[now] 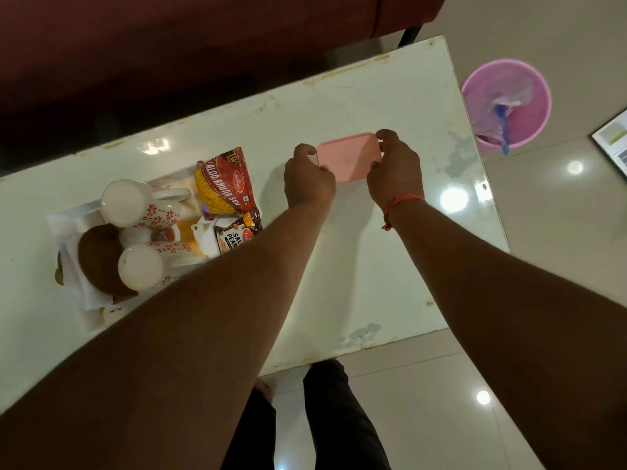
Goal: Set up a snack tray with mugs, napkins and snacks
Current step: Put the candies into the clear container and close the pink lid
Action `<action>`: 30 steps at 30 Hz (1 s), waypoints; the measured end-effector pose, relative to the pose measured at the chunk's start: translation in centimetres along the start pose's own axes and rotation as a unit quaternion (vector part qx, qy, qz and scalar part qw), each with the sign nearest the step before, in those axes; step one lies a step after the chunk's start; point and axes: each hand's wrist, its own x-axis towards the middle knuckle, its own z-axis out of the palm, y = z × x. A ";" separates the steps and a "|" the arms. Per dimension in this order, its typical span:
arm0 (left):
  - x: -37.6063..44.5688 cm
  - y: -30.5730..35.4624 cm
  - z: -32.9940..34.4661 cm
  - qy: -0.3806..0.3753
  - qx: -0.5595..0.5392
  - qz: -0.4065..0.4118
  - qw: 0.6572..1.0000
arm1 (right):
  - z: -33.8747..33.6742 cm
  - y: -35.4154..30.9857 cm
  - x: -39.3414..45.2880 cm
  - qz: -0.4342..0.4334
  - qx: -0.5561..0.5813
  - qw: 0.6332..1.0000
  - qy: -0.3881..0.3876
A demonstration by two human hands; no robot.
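Observation:
A pink lidded box (349, 156) sits near the middle of the white table (390, 106). My left hand (307, 179) grips its left edge and my right hand (395, 169) grips its right edge. At the left stands a white tray (86, 212). On it are two white mugs with red flowers (135, 203) (146, 266), white napkins (73, 266), a brown round piece (96, 257), a small white pot (203, 235), a red Aloo Bhujia Sev packet (224, 179) and a salted peanuts packet (237, 235).
A dark red sofa (169, 45) runs along the table's far side. A pink bucket (507, 105) with a plastic bag and a blue tool stands on the tiled floor to the right. My legs (339, 418) are at the table's near edge.

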 end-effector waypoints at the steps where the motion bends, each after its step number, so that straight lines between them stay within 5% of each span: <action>1: 0.0 -0.1 0.1 -0.004 0.006 0.003 1.000 | 0.0 0.1 0.1 0.004 -0.006 1.000 -0.003; 17: 0.7 -0.2 -1.5 -0.053 0.098 0.072 0.991 | -0.9 -1.0 -0.4 0.049 -0.041 0.997 -0.048; 22: 1.7 -1.0 -4.3 -0.100 0.264 0.213 0.935 | 1.7 -1.6 -5.6 0.140 0.116 0.975 -0.129; 30: 1.2 -2.2 -6.6 -0.155 0.389 0.348 0.839 | 7.2 -2.9 -11.2 0.256 0.308 0.912 -0.088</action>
